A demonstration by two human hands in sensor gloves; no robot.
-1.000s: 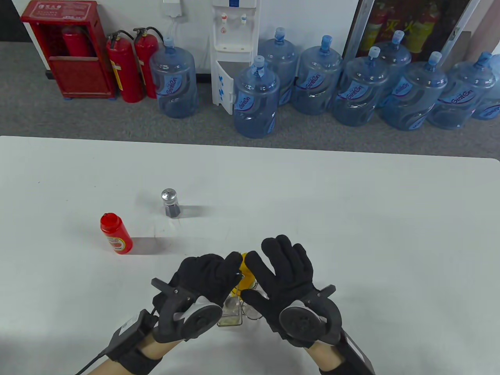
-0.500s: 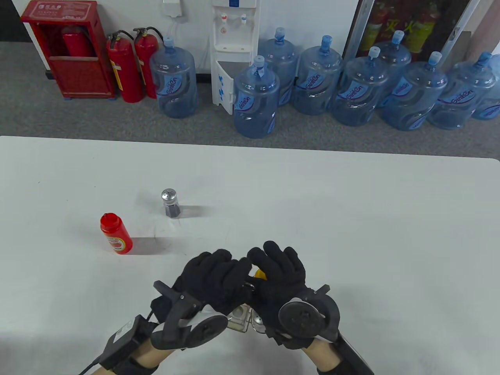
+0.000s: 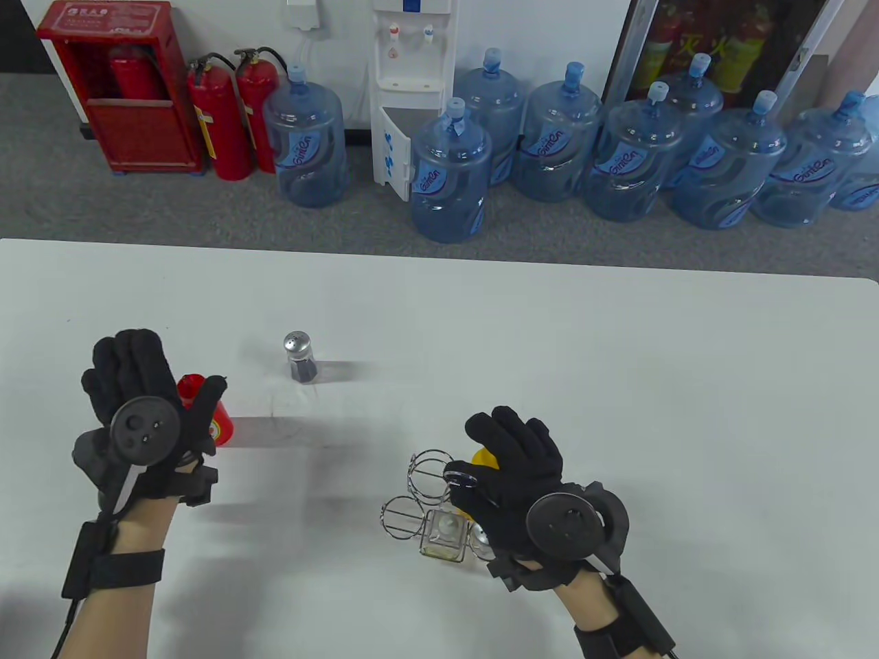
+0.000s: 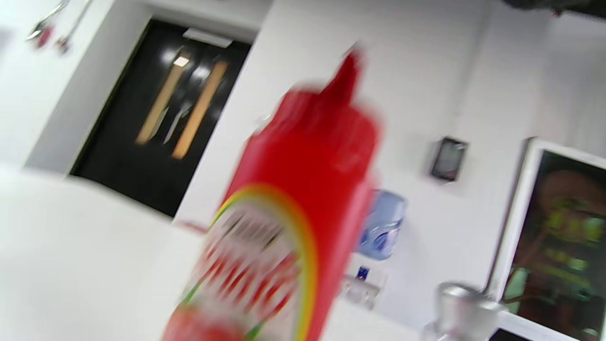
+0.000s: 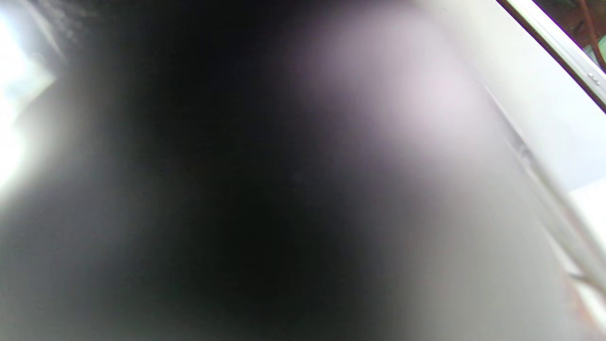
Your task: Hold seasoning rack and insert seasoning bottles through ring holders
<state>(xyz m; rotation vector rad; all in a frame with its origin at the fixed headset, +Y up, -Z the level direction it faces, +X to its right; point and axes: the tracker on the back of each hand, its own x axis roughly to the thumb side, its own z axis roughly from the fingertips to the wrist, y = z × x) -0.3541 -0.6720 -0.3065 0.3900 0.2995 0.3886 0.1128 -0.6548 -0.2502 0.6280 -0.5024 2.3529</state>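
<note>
The wire seasoning rack [image 3: 426, 480] stands near the table's front, with empty rings on its left. A square glass bottle [image 3: 443, 537] sits in it, and a yellow bottle [image 3: 481, 456] shows under my right hand [image 3: 481, 449], which grips the rack's right side with the thumb at its central handle. My left hand [image 3: 168, 374] is open with fingers spread, just left of the red ketchup bottle [image 3: 218, 420], partly hiding it. The bottle fills the left wrist view [image 4: 293, 199], blurred. A metal-capped shaker [image 3: 299, 357] stands apart behind. The right wrist view is dark.
The white table [image 3: 618, 384] stretches right and back from the rack. Water jugs [image 3: 450, 171], a dispenser and fire extinguishers [image 3: 220, 123] stand on the floor beyond the far edge. The shaker also shows in the left wrist view [image 4: 464, 308].
My left hand left the rack and moved far left to the red bottle, opening. The right hand stayed on the rack, whose empty rings now show.
</note>
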